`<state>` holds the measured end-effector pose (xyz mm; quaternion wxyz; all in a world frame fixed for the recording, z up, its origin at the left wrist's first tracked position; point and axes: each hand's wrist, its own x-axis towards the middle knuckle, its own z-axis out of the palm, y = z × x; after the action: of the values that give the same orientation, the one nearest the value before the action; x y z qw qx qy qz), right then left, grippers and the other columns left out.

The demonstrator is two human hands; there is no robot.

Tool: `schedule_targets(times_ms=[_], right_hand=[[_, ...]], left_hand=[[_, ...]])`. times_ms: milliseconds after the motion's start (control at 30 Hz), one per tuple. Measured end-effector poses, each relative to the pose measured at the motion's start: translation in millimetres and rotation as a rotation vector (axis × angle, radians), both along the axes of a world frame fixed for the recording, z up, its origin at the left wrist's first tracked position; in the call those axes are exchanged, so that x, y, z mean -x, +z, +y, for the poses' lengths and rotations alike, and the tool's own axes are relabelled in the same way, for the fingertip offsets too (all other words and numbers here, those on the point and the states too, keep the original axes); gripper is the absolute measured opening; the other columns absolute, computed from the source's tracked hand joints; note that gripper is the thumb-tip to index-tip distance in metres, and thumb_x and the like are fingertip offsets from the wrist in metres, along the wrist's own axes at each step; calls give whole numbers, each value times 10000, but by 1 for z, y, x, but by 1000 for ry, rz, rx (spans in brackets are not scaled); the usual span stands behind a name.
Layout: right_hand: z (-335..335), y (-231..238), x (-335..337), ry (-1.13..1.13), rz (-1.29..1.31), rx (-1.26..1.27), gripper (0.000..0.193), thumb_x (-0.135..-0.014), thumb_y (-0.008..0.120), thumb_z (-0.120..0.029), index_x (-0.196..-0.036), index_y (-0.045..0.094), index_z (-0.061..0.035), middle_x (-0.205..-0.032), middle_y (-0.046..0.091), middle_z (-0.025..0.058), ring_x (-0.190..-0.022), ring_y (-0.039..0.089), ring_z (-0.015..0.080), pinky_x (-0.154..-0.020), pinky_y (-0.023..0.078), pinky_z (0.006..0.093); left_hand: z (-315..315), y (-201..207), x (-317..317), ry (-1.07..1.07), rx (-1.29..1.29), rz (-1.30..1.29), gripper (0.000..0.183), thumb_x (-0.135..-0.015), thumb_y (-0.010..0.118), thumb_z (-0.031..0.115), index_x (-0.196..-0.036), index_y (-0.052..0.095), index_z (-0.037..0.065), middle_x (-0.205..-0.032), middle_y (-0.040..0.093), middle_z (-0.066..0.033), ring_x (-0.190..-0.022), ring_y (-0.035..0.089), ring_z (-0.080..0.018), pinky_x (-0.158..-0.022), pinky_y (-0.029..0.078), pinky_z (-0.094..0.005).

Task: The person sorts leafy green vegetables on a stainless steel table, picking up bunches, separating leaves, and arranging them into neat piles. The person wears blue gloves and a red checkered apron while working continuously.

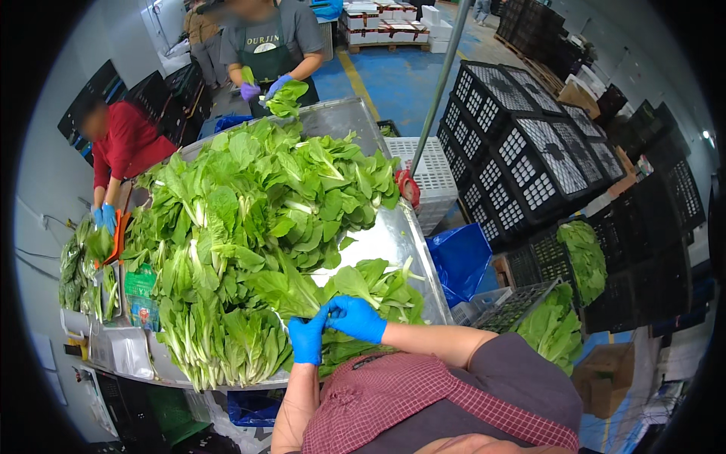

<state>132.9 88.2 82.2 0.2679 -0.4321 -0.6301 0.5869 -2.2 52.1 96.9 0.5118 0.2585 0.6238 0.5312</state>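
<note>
Close together, my left hand (306, 342) and right hand (357, 319) meet beside a leafy green (286, 293)

Smooth blue gloves cover both hands. My fingers are bent in and narrow, their tips meeting; the gloves hide whatever lies between, so I cannot tell whether either has a grip. The leafy green lies just beyond my fingertips, at the near side of the metal table (376, 244), its broad, soft blades wrinkled and bright. Around it, a deep heap of greens (227, 198) with pale, slender stalks covers much of the shiny sheet and stands between me and a person in a dark apron (263, 64). A thin pole (443, 83) rises past the table's right edge, before stacked black lattice crates (522, 151). The leafy green's long axis slants, its blades pointing away and leftward from my fingertips.
</note>
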Motion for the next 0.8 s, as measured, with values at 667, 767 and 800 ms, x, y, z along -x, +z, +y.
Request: schedule_targets(times_ms=[667,767,800], right_hand=[[-18,-10,-74,-20,244,595,257,-863,578,-216,-949,581,26,-774,628,102,-653,631,193,-586,534,309],[-17,-11,-87,-13,369,804,291,-840,611,-225,-1029,564,-9,-851,609,88,-671,620,177,-570,526,303],[-16,-14,-89,33,421,822,276,-839,615,-221,-1022,569,-19,-834,598,74,-639,594,158,-549,498,279]], left_hand=[[-38,-32,-63,155,50,-99,279,-797,665,112,-1051,599,17,-967,624,-68,-824,605,-161,-688,496,-283],[-38,-23,-69,46,10,-54,278,-793,656,102,-1050,606,9,-981,631,-70,-844,595,-159,-751,473,-287],[-37,-11,-70,10,28,-83,278,-797,649,104,-1055,604,7,-985,632,-67,-852,593,-158,-765,467,-284]])
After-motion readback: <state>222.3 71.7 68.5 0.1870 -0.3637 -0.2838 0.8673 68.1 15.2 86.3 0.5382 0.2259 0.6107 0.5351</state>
